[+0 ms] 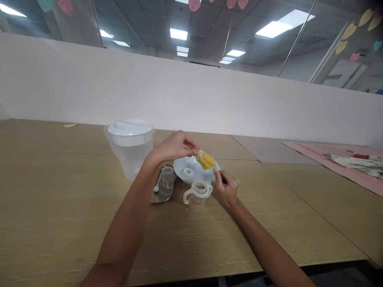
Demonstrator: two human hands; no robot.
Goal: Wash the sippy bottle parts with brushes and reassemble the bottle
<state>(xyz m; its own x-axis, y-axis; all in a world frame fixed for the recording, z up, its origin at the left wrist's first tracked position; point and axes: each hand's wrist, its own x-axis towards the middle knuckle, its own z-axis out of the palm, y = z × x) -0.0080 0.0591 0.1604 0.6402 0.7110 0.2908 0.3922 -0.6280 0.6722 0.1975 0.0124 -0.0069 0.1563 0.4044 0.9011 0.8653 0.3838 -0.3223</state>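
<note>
The left hand (173, 146) is closed on a clear bottle nipple (196, 154) that touches a yellow bottle brush (207, 160). The right hand (226, 187) pinches the brush's green handle (214, 168). The brush is over a white plate (183, 164), at twelve o'clock from a baby bottle (197, 196).

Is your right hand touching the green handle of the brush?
Touching: the head view shows the right hand pinching the thin green handle of the yellow brush between its fingertips.
</note>
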